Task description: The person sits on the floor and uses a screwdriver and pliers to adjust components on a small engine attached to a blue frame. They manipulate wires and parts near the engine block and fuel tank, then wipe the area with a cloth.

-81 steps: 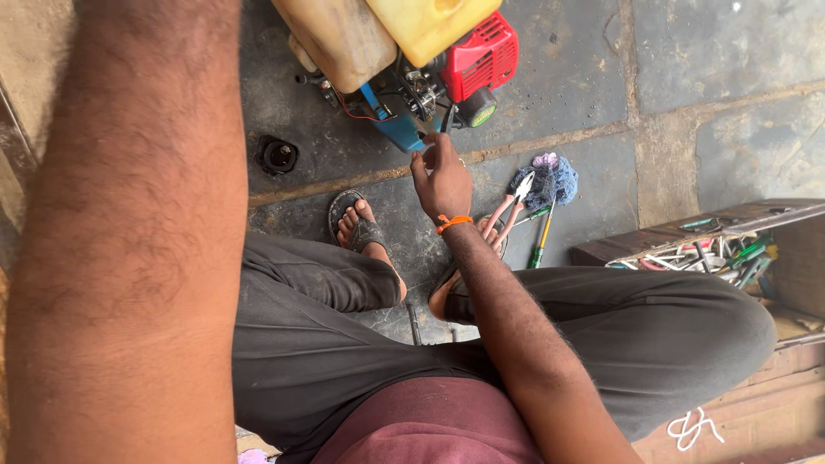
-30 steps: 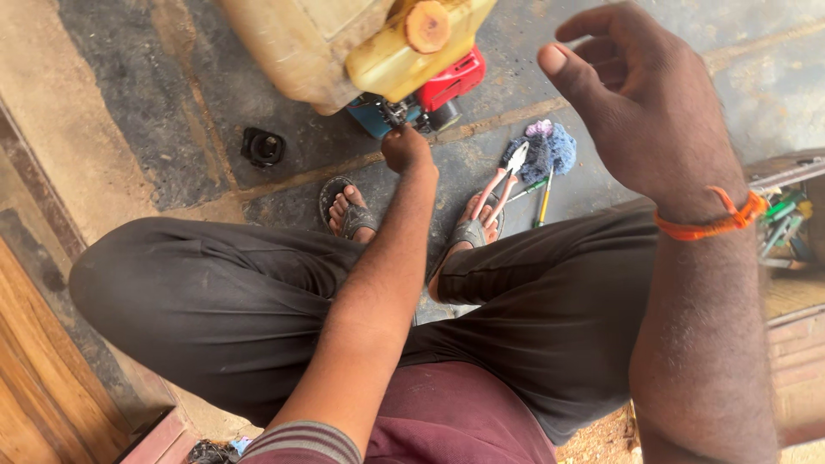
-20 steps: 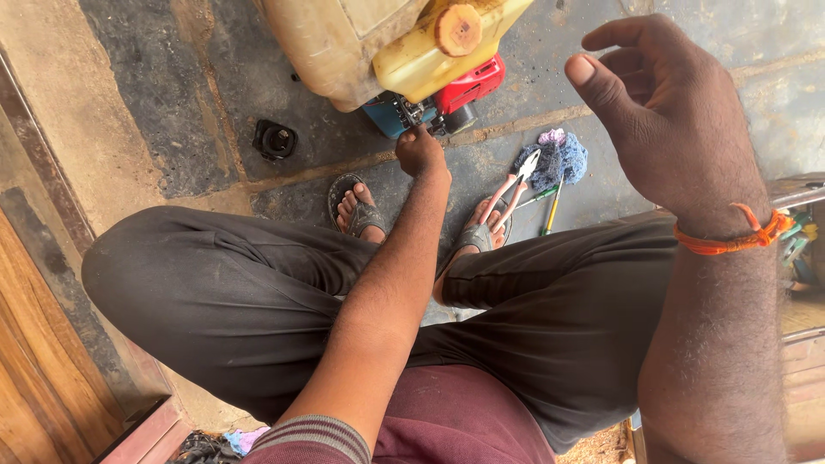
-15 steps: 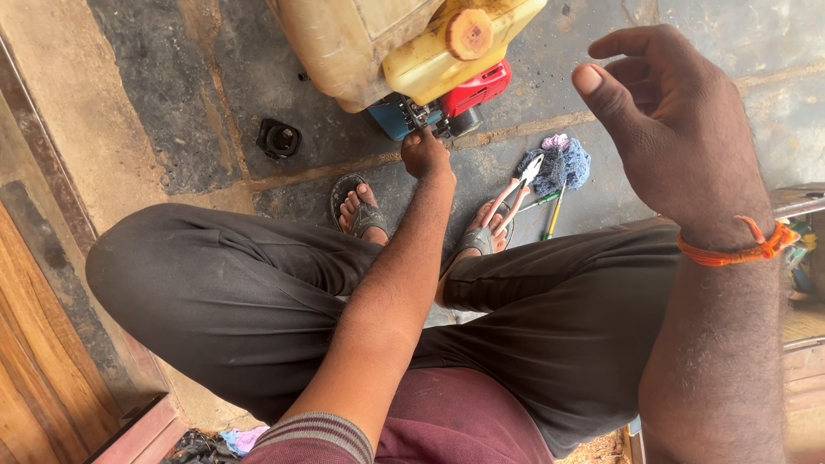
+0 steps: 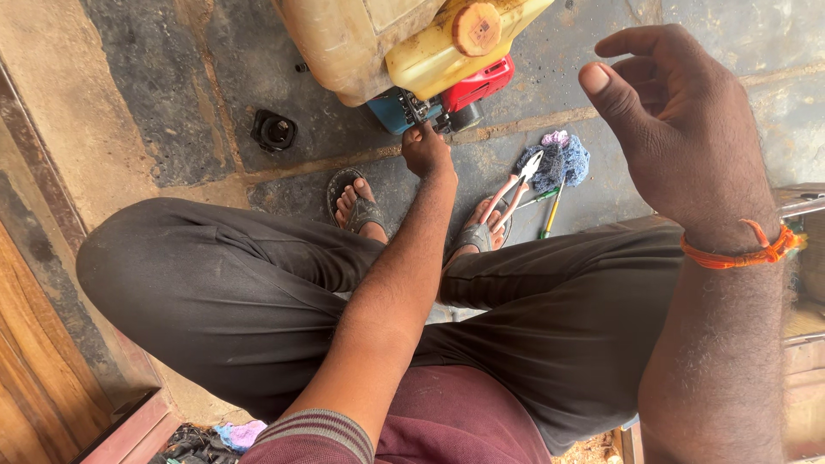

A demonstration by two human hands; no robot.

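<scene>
I sit over a small engine machine with a yellow tank (image 5: 438, 60), an orange cap (image 5: 477, 28), a red cover (image 5: 483, 82) and a blue part (image 5: 388, 113). My left hand (image 5: 427, 151) reaches down to it, fingers pinched on a small metal piece (image 5: 413, 110) at the blue part. My right hand (image 5: 683, 129), with an orange thread at the wrist, hovers close to the camera at the right, fingers apart and holding nothing.
Pliers with red and white handles (image 5: 514, 194), a blue-purple cloth (image 5: 560, 160) and a green-yellow screwdriver (image 5: 550, 211) lie by my sandalled right foot (image 5: 477, 232). A black round cap (image 5: 273, 131) rests on the stone floor. Wooden boards (image 5: 34, 378) stand left, a tool tray (image 5: 803, 206) right.
Earlier my right hand was at the engine; it has lifted away towards the camera and my left hand has taken its place there. Over the last second both hands barely move.
</scene>
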